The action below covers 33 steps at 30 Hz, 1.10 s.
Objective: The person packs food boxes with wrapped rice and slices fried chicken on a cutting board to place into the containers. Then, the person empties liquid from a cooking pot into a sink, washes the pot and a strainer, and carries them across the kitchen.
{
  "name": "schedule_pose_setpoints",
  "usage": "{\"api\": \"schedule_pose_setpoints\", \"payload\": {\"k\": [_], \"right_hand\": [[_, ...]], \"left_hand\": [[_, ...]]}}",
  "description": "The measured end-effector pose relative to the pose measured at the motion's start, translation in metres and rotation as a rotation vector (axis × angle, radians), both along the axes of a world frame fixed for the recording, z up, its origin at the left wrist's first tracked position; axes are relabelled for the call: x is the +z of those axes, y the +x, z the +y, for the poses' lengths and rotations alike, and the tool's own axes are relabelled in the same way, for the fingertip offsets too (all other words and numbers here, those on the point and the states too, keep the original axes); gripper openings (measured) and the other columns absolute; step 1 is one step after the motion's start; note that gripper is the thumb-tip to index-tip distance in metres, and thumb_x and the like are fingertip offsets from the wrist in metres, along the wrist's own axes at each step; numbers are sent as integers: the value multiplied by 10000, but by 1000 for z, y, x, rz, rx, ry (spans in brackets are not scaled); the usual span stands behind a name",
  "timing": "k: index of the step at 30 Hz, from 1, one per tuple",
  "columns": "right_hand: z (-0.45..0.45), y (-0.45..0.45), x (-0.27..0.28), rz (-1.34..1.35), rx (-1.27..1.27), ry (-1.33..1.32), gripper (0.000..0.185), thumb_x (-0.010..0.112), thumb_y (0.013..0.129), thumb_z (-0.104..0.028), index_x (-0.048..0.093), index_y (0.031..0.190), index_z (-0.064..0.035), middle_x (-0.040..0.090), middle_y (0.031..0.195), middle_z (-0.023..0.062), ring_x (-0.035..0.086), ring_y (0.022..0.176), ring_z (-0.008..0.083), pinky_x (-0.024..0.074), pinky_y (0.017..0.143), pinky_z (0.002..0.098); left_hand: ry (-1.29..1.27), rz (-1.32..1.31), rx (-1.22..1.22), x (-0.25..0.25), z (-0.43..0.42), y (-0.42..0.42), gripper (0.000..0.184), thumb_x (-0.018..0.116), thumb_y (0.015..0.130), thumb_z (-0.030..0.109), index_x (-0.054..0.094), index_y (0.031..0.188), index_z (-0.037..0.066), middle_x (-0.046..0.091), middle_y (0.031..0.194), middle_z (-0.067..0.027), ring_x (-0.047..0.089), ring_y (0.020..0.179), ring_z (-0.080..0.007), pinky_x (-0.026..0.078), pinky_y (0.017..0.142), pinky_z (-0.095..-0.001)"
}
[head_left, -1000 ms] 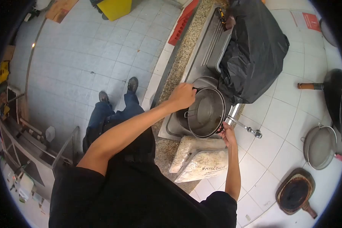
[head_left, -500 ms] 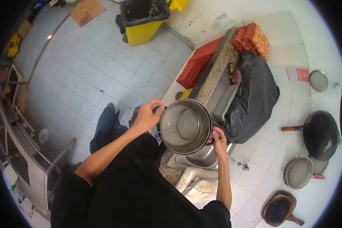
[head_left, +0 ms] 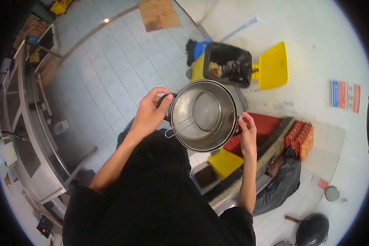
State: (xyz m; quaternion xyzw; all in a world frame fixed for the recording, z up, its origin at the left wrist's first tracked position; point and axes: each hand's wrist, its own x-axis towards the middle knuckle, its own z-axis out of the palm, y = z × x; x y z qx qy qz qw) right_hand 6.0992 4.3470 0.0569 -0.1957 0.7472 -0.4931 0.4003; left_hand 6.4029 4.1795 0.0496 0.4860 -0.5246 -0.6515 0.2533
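Note:
I carry a metal cooking pot (head_left: 222, 138) by its two dark side handles, its mouth facing up toward the camera. Inside lies a small round mesh strainer (head_left: 207, 110); its wire handle pokes out over the near left of the rim. My left hand (head_left: 149, 112) is closed around the left handle. On the opposite side, my right hand (head_left: 247, 133) grips the other handle, which its fingers partly cover.
Beyond the pot stands a yellow bin with a black liner (head_left: 233, 59), its yellow lid (head_left: 274, 65) swung open. Egg trays (head_left: 300, 139) and a black plastic bag (head_left: 281, 186) lie along the counter at right. A metal frame (head_left: 41, 172) stands at left over the tiled floor (head_left: 98, 78).
My body and view have turned left, away from the sink. Both hands have kept hold of the pot, which now appears near the bin instead of over the counter.

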Motion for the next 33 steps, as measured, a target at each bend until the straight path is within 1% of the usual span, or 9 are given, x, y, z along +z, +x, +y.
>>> {"api": "schedule_pose_setpoints", "payload": {"k": [5, 8, 12, 18, 23, 25, 26, 30, 33], "right_hand": [[-170, -14, 7, 7, 75, 2, 329, 629, 942, -127, 546, 1251, -48, 612, 819, 3, 502, 695, 85, 398, 640, 236], [-270, -30, 6, -28, 130, -18, 322, 636, 941, -133, 549, 1239, -48, 621, 807, -1, 499, 695, 76, 392, 642, 238], [-404, -51, 20, -32, 171, -5, 325, 637, 945, -145, 548, 1245, -56, 623, 813, -8, 503, 700, 69, 399, 649, 236], [-600, -112, 22, 42, 250, -37, 329, 655, 938, -153, 562, 1241, -61, 622, 916, 12, 522, 799, 70, 420, 697, 232], [-732, -173, 27, 61, 288, -17, 317, 643, 946, -161, 565, 1235, -60, 623, 887, 2, 515, 777, 71, 416, 685, 234], [-784, -197, 28, 11, 196, -31, 301, 642, 946, -166, 576, 1221, -63, 618, 867, -9, 493, 732, 66, 397, 649, 226], [-807, -214, 24, 26, 184, -27, 289, 640, 945, -162, 584, 1210, -60, 607, 854, -14, 463, 690, 61, 381, 622, 223], [-895, -270, 15, 23, 87, -75, 300, 646, 938, -177, 599, 1207, -55, 579, 767, -23, 468, 661, 60, 381, 610, 218], [-958, -319, 2, 40, 7, -54, 319, 647, 942, -191, 584, 1225, -57, 578, 774, -28, 472, 661, 58, 386, 604, 217]], "left_hand": [[-4, 20, 116, 29, -139, -3, 272, 620, 960, 231, 586, 1144, 34, 574, 750, -15, 533, 670, -85, 424, 607, -251], [-69, 134, 222, 25, -219, -14, 247, 640, 949, 212, 598, 1091, 15, 507, 636, 31, 431, 574, -50, 347, 506, -249], [-120, 143, 224, 20, -332, -36, 188, 626, 960, 167, 605, 1082, 25, 557, 740, 4, 499, 651, -60, 446, 570, -233], [-66, 85, 317, -8, -510, -100, 162, 626, 960, 159, 603, 1037, 19, 593, 808, 2, 512, 669, -56, 435, 567, -227], [-122, 110, 331, 14, -643, -162, 167, 640, 948, 169, 617, 999, 11, 607, 802, -16, 529, 693, -60, 432, 583, -233], [-246, 14, 288, 13, -704, -193, 176, 653, 932, 164, 630, 977, -4, 633, 814, -41, 539, 687, -73, 430, 581, -247], [-183, 12, 242, 19, -733, -208, 168, 638, 947, 165, 616, 1020, 15, 626, 855, -12, 545, 758, -73, 445, 644, -233], [-302, -43, 135, 0, -852, -275, 191, 664, 929, 176, 631, 1023, 12, 648, 863, -27, 556, 767, -80, 436, 653, -243], [-126, -66, 45, 10, -941, -329, 192, 666, 924, 177, 635, 1020, 14, 653, 848, -36, 570, 777, -92, 447, 670, -252]]}}
